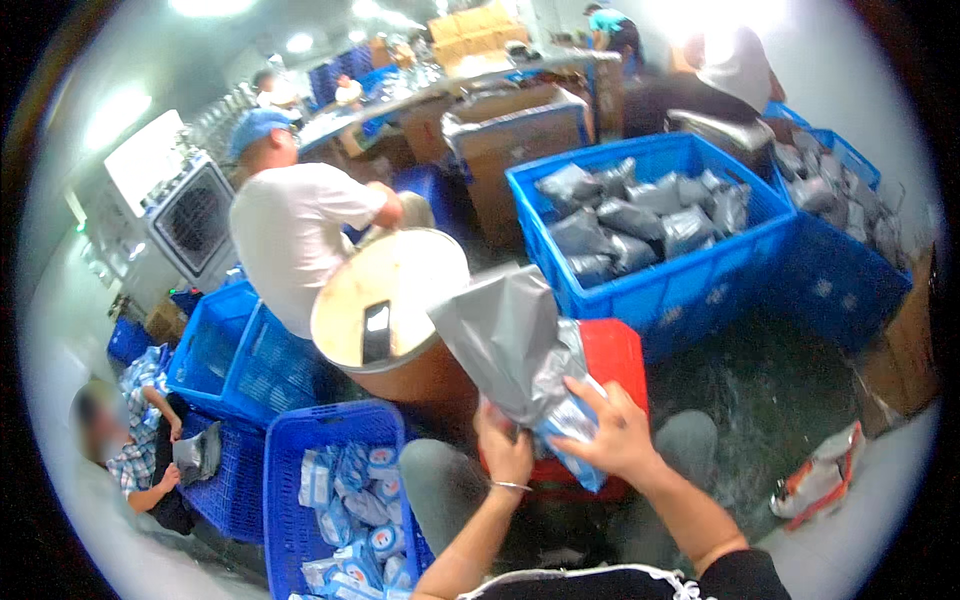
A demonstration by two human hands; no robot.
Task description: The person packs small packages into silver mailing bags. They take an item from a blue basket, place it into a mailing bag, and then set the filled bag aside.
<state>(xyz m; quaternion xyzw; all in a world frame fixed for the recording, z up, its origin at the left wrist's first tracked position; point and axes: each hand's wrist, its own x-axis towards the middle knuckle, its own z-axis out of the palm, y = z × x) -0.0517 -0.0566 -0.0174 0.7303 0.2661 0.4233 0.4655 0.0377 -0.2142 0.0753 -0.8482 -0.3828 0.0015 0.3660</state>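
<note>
The left hand (505,450) has its grip closed on the lower end of a grey bag (503,345), likely light, limp and slippery. There the right hand (618,432) pinches a blue packet (584,468), probably soft, best held by its sides.

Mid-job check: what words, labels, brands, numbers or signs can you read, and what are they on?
No text is clear enough to quote.
Blue-and-white packets in the blue basket: labels too small and blurred.
Held packet: too blurred, partly covered by the right hand.
Grey plastic bag: nothing readable.
Large blue crate: white marks on its side, too blurred.
Red-and-white bag on the floor: too blurred.
</note>
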